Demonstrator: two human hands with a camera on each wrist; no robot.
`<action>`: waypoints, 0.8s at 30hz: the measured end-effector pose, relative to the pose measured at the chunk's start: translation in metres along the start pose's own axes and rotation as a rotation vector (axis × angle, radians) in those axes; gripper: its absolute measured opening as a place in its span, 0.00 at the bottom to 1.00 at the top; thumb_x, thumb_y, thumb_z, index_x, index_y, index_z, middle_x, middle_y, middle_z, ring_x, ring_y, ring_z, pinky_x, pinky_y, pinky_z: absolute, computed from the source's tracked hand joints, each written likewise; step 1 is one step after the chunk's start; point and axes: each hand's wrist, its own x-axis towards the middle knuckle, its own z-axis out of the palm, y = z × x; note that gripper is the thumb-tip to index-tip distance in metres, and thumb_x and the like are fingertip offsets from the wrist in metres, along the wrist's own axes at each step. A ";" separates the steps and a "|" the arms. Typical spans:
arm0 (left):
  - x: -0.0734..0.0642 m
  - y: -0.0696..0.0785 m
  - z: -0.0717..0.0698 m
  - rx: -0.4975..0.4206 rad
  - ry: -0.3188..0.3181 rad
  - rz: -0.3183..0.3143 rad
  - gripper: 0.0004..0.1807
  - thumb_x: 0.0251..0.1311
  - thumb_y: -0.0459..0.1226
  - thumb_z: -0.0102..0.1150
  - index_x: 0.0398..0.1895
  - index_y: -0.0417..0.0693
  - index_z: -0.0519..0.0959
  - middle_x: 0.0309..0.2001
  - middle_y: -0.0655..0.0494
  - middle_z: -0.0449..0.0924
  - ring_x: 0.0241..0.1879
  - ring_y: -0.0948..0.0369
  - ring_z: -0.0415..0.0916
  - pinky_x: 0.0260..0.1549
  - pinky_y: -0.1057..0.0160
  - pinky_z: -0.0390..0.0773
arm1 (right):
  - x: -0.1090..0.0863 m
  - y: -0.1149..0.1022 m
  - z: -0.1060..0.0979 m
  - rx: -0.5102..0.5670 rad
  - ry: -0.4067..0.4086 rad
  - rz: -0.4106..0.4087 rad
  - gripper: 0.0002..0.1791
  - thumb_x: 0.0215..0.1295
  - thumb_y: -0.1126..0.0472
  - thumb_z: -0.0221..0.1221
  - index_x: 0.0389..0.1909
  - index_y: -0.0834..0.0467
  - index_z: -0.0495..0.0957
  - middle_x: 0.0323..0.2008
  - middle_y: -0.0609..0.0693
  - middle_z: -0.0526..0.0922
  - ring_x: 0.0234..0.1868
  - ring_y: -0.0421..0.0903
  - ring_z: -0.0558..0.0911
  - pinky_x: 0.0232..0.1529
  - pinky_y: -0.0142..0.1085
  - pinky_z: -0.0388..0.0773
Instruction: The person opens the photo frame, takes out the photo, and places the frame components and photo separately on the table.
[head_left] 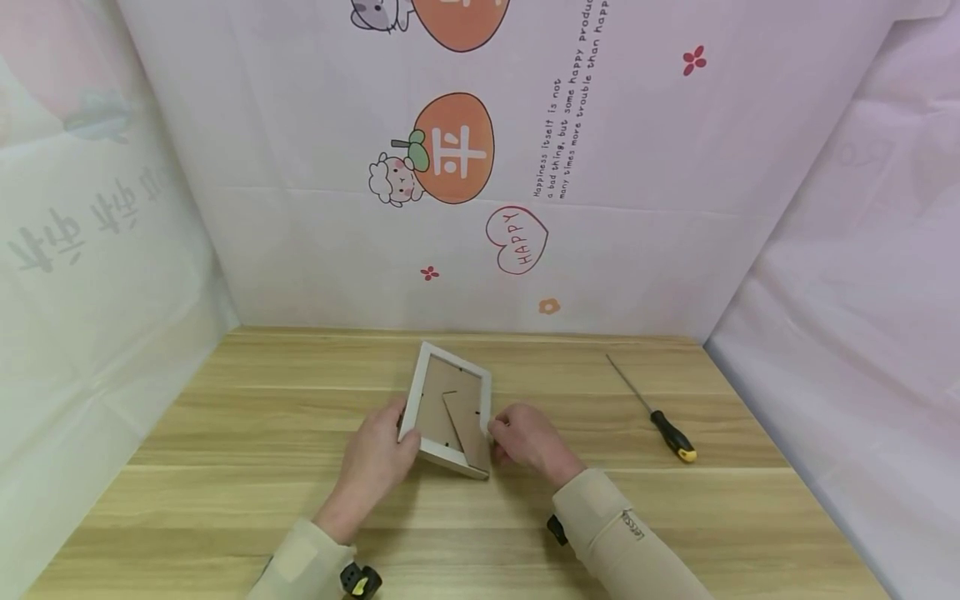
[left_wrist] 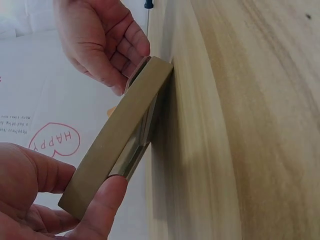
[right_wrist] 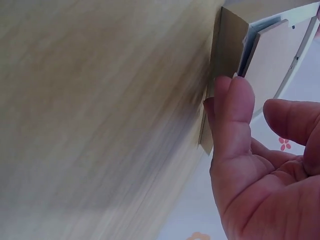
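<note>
At the centre of the head view, I hold a rectangular, pale-rimmed picture frame (head_left: 448, 408) tilted, back face up, at the light-brown wood-grain tabletop (head_left: 262, 467). My bare left hand (head_left: 378, 454) is clamped on the left side, thumb over the back, fingers behind. My bare right hand (head_left: 528, 442) sits at the lower right edge, thumb and fingers apart. In the right wrist view the fingertips appear to meet that edge; I cannot tell how hard they press.

For good control, I judge that the left grip should bear on the rigid rim (head_left: 414, 392) alone, sparing the thinner brown board backing (head_left: 432, 417). Right-hand force is best applied gently and evenly along the edge; a sharp push at one corner could flex the board.

Materials: the rim is square-edged and smooth, with a flat tan side wall. The backing is flat and matt, with small black tabs (head_left: 477, 412) around its border. A tapering stand leg (head_left: 467, 425) of similar board lies over it.

At the right of the head view, a thin-shafted screwdriver with a black-and-yellow handle (head_left: 654, 413) lies well apart from both hands.
</note>
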 end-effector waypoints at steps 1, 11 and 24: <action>0.000 0.000 0.001 -0.004 -0.007 0.001 0.27 0.68 0.34 0.57 0.70 0.38 0.74 0.51 0.42 0.87 0.31 0.60 0.78 0.28 0.60 0.79 | 0.000 0.000 0.000 0.005 -0.002 0.007 0.16 0.76 0.59 0.51 0.40 0.65 0.84 0.28 0.53 0.84 0.29 0.46 0.85 0.31 0.36 0.82; -0.003 0.001 0.009 0.016 -0.046 -0.020 0.29 0.68 0.36 0.56 0.72 0.40 0.72 0.47 0.43 0.86 0.29 0.58 0.73 0.26 0.60 0.74 | 0.000 0.002 0.000 0.005 0.010 0.032 0.16 0.76 0.60 0.52 0.32 0.62 0.83 0.27 0.55 0.83 0.28 0.47 0.84 0.30 0.35 0.81; -0.004 0.001 0.017 0.064 -0.083 -0.002 0.18 0.67 0.37 0.58 0.57 0.43 0.81 0.29 0.55 0.81 0.20 0.61 0.70 0.18 0.61 0.70 | -0.001 0.010 -0.006 -0.010 0.019 0.035 0.15 0.76 0.60 0.50 0.34 0.63 0.81 0.28 0.54 0.82 0.29 0.47 0.84 0.33 0.37 0.83</action>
